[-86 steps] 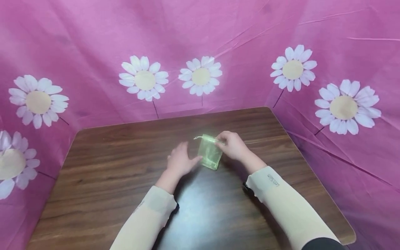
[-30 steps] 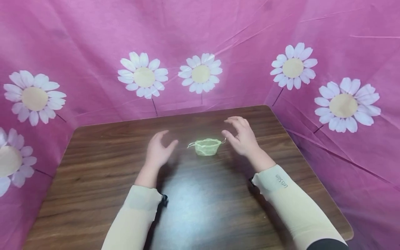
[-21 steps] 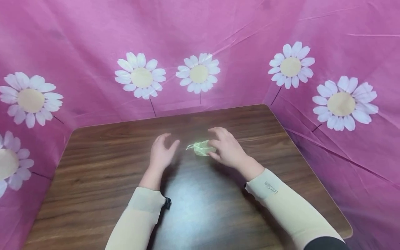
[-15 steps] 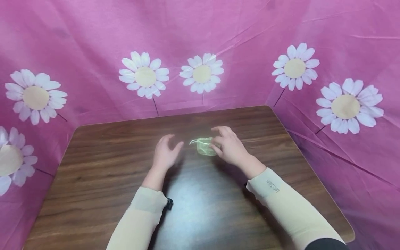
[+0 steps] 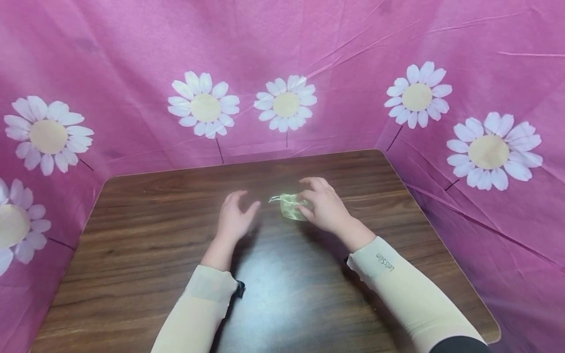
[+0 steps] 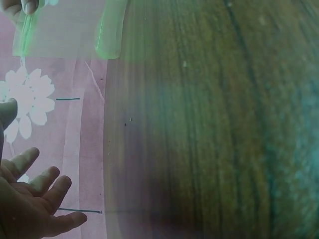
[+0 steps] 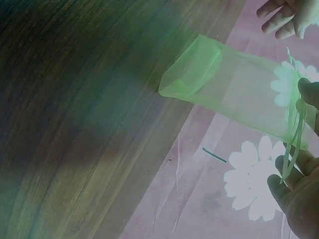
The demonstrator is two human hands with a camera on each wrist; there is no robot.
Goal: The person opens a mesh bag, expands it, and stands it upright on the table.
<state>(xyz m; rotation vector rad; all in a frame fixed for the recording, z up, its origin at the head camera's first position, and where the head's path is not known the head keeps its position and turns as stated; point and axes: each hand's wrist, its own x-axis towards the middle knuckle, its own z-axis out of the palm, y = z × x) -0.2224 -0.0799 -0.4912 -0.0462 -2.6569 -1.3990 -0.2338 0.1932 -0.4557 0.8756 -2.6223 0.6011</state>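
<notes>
A small sheer green drawstring pouch (image 5: 290, 208) is at the middle of the table, its pale cord (image 5: 274, 198) sticking out to the left. My right hand (image 5: 327, 208) pinches its gathered top edge; in the right wrist view the thumb (image 7: 310, 92) is at the cord, and the see-through body (image 7: 244, 82) stretches down to a folded bottom. My left hand (image 5: 233, 218) hovers to the left of the pouch, apart from it, fingers loosely spread and holding nothing. Part of the pouch is hidden behind my right fingers.
The brown wood-grain table (image 5: 154, 235) has rounded corners and ends at a pink cloth backdrop (image 5: 335, 44) printed with large white daisies. Light sleeves (image 5: 397, 279) cover both forearms. A bright glare lies on the near middle of the tabletop.
A second ago the pouch stood with its mouth spread and both hands apart from it. My right hand has moved left and taken its top; my left hand has shifted slightly right.
</notes>
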